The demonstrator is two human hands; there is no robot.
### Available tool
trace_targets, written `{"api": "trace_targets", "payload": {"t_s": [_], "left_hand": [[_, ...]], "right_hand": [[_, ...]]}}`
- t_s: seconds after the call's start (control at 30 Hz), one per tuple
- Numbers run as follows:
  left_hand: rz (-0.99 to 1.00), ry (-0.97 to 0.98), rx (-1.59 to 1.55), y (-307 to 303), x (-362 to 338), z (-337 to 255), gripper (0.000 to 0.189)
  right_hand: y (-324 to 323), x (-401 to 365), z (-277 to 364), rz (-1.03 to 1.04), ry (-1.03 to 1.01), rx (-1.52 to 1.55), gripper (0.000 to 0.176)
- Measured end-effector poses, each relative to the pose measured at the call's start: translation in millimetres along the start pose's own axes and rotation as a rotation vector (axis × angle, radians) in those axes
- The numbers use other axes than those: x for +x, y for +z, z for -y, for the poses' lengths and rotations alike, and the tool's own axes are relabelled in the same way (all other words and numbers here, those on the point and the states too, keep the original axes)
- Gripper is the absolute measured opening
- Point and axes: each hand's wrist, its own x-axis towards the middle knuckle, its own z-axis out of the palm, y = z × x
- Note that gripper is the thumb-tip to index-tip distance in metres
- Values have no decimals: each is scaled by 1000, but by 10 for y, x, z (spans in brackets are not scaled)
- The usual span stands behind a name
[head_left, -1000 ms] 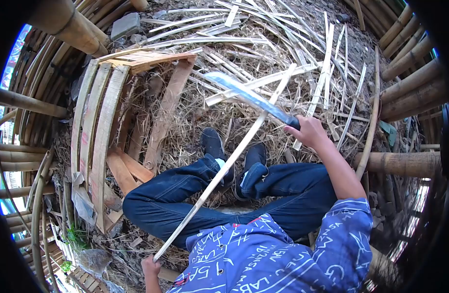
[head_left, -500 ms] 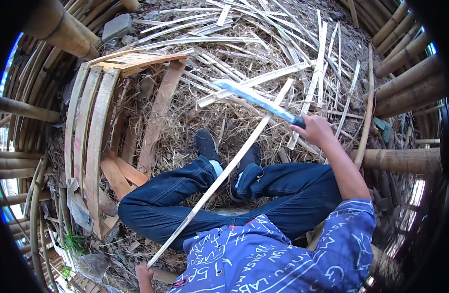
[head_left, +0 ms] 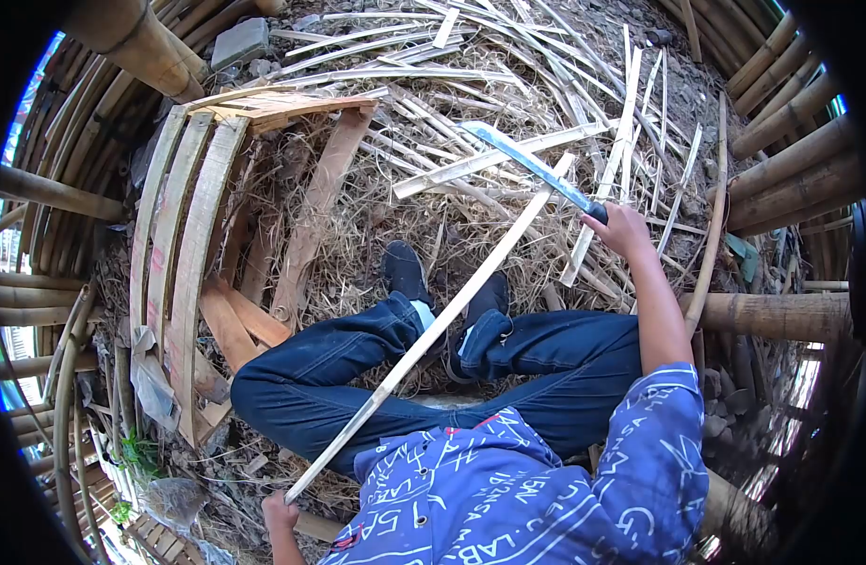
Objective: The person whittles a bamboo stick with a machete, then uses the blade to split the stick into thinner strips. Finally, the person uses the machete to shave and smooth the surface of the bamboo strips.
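Note:
A long pale bamboo strip (head_left: 424,341) runs diagonally across my legs, its lower end held in my closed left hand (head_left: 280,511). My right hand (head_left: 624,231) is wrapped round the dark handle of a machete (head_left: 537,168). The blade points up and to the left and lies over the far end of the strip as seen from above; whether they touch I cannot tell. Beneath the blade, farther off, a wider split piece (head_left: 499,158) rests on the ground.
A slatted wooden crate (head_left: 202,235) stands at the left. Split bamboo strips (head_left: 631,113) litter the straw-covered ground ahead. Bamboo poles (head_left: 781,315) wall both sides, and a grey block (head_left: 240,42) lies at the upper left. My shoes (head_left: 405,271) are in the middle.
My right hand and the machete have moved slightly right and toward the top of the view, and the blade looks sharper. My left hand still grips the strip.

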Motion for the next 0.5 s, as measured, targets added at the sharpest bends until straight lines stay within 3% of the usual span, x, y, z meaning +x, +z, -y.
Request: {"api": "trace_targets", "payload": {"t_s": [0.17, 0.23, 0.33, 0.4, 0.43, 0.5], "left_hand": [[-1, 10, -18, 16, 42, 1, 11], [-64, 61, -71, -31, 54, -48, 11], [-25, 44, -57, 88, 30, 35, 11], [-25, 54, -54, 73, 50, 15, 11], [-18, 34, 4, -148, 115, -261, 11], [-15, 7, 57, -325, 147, -571, 10]], "right_hand": [[-69, -61, 90, 6, 11, -5, 62], [-107, -168, 167, -103, -83, 213, 59], [-207, -258, 239, 15, -141, 116, 56], [-280, -157, 128, 63, -46, 135, 58], [-297, -96, 38, 111, 45, 155, 59], [-52, -10, -193, -3, 48, 174, 63]]}}
